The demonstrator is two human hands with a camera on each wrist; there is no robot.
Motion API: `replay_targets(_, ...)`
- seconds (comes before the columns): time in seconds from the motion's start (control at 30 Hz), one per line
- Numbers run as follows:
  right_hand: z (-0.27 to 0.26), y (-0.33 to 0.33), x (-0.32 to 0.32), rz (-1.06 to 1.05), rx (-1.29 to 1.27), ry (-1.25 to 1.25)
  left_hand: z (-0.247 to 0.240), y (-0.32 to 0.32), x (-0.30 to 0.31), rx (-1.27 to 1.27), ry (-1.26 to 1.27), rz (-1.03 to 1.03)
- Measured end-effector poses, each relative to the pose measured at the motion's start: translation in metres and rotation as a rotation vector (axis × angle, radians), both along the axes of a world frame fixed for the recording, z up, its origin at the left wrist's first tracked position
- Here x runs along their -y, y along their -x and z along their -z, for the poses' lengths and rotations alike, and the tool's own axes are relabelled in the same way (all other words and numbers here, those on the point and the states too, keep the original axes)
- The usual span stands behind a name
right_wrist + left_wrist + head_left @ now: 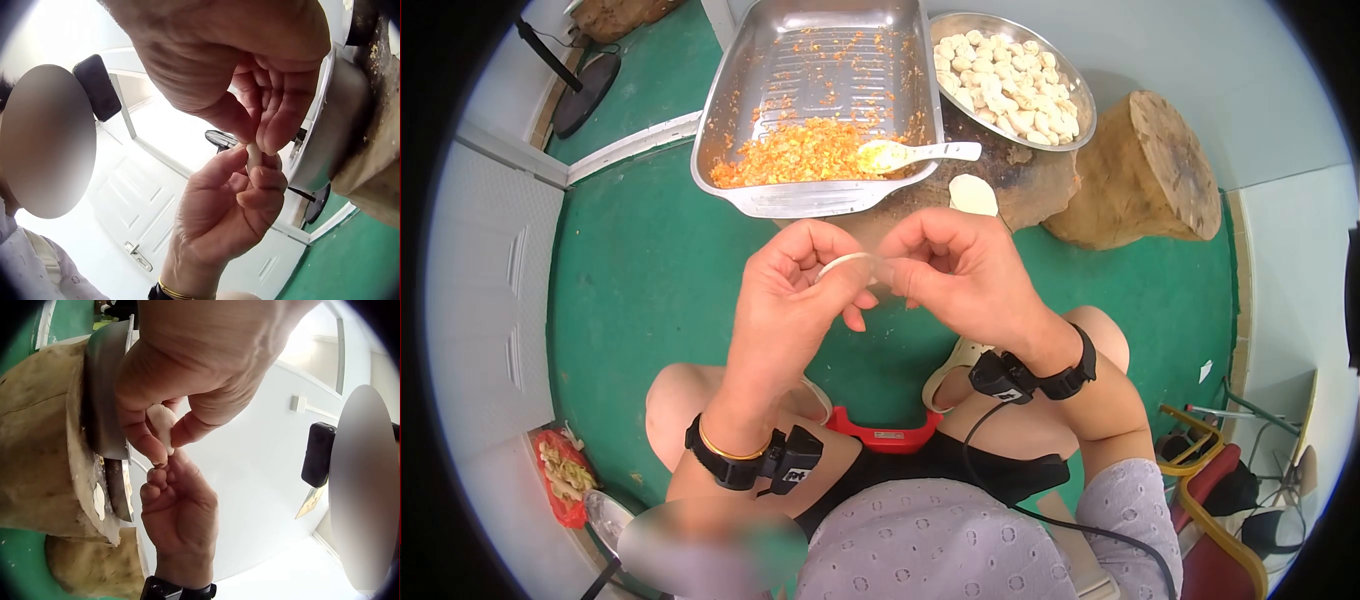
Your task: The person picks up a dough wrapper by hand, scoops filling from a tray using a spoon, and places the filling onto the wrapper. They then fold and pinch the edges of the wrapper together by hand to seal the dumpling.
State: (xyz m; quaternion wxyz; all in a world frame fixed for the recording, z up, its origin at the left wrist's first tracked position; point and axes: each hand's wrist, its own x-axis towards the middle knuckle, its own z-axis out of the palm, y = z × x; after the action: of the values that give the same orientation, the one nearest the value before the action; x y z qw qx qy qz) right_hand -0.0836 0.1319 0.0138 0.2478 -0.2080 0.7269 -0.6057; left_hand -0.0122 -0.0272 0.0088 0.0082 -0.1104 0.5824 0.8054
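Over the lap, my left hand [785, 305] holds a small white folded dumpling [847, 261] between thumb and curled fingers. My right hand [970, 275] meets it from the other side, thumb and forefinger pinching the end of the dough. In the left wrist view the dumpling [162, 424] shows a pale, rounded side; its filling is hidden. Only a narrow strip of the dumpling [252, 155] appears in the right wrist view, between the fingertips of both hands. Just beyond the hands, a round flat dough wrapper [972, 195] lies on the wooden stump [1035, 185].
A metal pan [820, 203] holds orange-yellow filling [790, 155] and a white spoon [945, 152]. To its right stands a round metal tray [1088, 110] of many dumplings [1005, 85]. Another log stump [1145, 175] is at right. A red stool edge [885, 438] shows between the legs.
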Motion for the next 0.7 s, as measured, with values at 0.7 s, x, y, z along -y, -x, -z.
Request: replay_targets(0.7, -0.003, 0.006, 0.000, -0.049, 0.190, 0.113, -0.006, 0.000, 0.001, 0.021, -0.066, -0.038)
